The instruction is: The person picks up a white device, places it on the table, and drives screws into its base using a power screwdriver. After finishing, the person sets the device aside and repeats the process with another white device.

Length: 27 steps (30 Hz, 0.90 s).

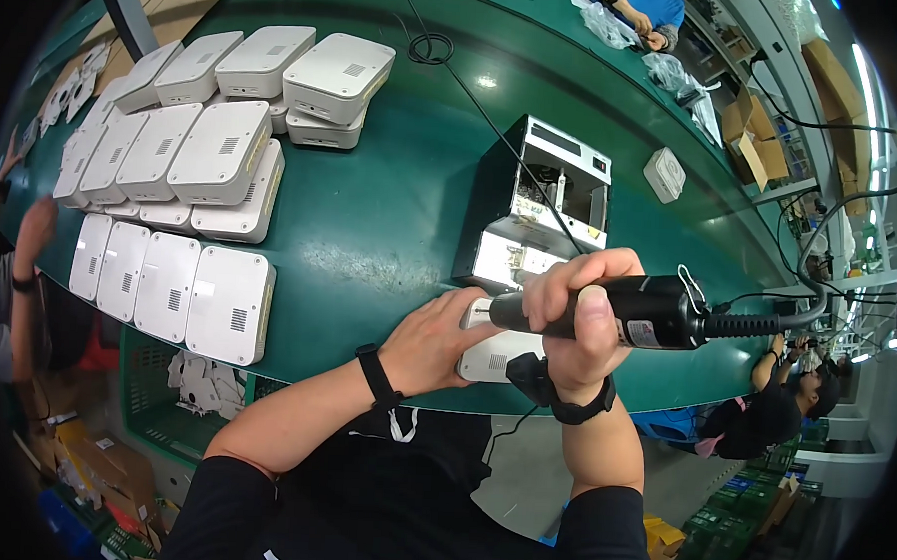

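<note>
My right hand [589, 321] is wrapped round a black corded electric screwdriver [657, 311], held nearly level with its cable running off to the right. Its bit end points left, at the far left corner of a white plastic box [490, 358] with vent slots. Around that box's left side, my left hand [434, 341] grips it against the green table. The right hand and wrist strap cover part of the box. Just beyond it stands a black and silver screw feeder [561, 190] with an open top.
Stacks of similar white boxes [219, 155] fill the table's left side. A lone white box [664, 175] sits to the right of the feeder. A black cable [467, 91] crosses the green table [371, 212]. A green crate [158, 392] stands below the edge. Other people work around.
</note>
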Available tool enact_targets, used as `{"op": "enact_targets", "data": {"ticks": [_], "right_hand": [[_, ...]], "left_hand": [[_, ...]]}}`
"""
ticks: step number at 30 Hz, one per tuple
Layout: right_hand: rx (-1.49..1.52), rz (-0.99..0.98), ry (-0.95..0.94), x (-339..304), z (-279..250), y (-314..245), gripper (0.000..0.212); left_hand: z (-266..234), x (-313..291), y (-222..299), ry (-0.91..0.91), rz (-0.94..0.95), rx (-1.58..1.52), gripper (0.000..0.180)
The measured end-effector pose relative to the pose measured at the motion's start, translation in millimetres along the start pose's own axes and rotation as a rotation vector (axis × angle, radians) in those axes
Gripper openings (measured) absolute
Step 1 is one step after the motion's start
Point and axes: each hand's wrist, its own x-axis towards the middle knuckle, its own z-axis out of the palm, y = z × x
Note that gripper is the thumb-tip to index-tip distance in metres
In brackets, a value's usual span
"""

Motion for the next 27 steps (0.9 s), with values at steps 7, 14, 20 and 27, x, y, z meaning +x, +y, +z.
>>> {"op": "enact_targets", "data": {"ticks": [7, 14, 20, 27], "right_hand": [[0.007, -0.003, 0.050, -3, -2, 4, 0.019], [-0.039, 0.051, 0.060, 6, -4, -12, 0.015], [-0.097, -0.143, 0.208, 27, -26, -35, 0.016], [-0.199, -0.016, 0.214, 31, -35, -19, 0.020]], "left_hand": [[1, 0, 1, 0.013, 0.004, 0.005, 0.073], [-10, -9, 5, -0.005, -0.038, 0.007, 0.073], [-35, -37, 8, 0.041, -0.128, 0.080, 0.077], [-38, -35, 4, 0.045, -0.161, 0.073, 0.077]]}}
